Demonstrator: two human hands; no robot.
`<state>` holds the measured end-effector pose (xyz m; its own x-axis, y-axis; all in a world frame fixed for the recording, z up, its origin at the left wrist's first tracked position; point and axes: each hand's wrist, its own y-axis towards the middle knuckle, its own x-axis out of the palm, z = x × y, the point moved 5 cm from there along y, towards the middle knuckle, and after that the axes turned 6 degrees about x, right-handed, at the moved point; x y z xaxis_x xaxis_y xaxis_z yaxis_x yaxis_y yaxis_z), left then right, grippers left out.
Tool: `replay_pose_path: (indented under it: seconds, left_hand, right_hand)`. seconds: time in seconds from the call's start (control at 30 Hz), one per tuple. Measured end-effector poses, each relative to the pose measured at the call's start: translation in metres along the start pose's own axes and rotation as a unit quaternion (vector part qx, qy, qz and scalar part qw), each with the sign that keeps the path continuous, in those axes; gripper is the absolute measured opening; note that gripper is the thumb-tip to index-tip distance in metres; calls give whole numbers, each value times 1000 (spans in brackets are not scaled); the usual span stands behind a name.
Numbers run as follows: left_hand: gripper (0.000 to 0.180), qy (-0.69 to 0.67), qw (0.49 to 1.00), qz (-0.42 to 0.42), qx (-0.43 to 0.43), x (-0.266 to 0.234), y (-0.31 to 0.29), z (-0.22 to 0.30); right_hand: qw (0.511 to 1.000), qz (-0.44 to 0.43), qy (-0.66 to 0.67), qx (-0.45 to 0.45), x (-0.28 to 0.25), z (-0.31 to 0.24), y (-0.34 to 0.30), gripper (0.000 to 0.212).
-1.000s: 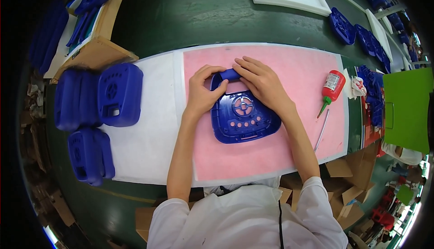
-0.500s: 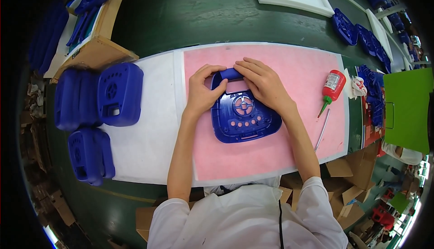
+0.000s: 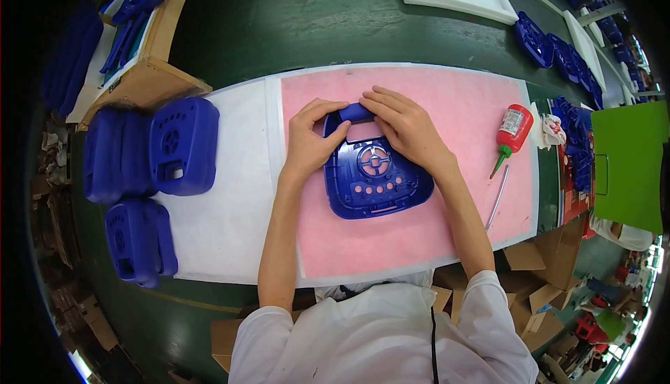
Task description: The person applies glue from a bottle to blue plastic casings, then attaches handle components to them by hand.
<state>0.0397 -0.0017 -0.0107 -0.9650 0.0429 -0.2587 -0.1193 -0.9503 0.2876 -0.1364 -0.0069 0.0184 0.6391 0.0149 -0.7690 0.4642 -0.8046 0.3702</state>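
Observation:
A blue plastic housing shell [image 3: 344,192] lies hollow side up on the pink sheet [image 3: 377,248], showing a round grille and a row of small holes. My left hand [image 3: 309,138] pinches the left end of its handle, thumb inside the handle opening and fingers along the outer edge. My right hand [image 3: 410,127] grips the handle's right side, its fingers bent over the top bar. Its palm covers the shell's upper right corner, and the right thumb is hidden.
Finished-looking blue shells [image 3: 185,147] stand stacked at the left on white sheeting [image 3: 241,175]. At the right lie a red bottle with green nozzle [image 3: 514,129], a thin metal rod [image 3: 497,199], a crumpled tissue [image 3: 553,131] and small blue parts [image 3: 576,143]. A wooden box [image 3: 143,84] stands far left.
Both hands keep almost the same grip on the shell's handle. The whole view has shifted very slightly; nothing has been let go or picked up.

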Motion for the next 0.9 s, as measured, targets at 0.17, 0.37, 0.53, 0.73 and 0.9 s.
replay_pose_path:
  seconds: [0.17, 0.37, 0.53, 0.73, 0.9]
  left_hand:
    - [27, 6, 1000, 1, 8, -1, -1, -1]
    - [31, 19, 1000, 10, 9, 0, -2, 1]
    - [38, -7, 1000, 2, 6, 3, 0, -6]
    - [51, -26, 998, 40, 43, -5, -2, -6]
    - [39, -169, 979, 108, 23, -27, 5, -20]
  right_hand:
    - [1000, -11, -11, 0, 0, -2, 1, 41]
    - [999, -5, -53, -9, -1, -6, 0, 43]
    - [992, -56, -111, 3, -11, -14, 2, 54]
    - [991, -15, -130, 5, -35, -73, 20, 75]
    - [983, -105, -151, -13, 14, -51, 11, 71]
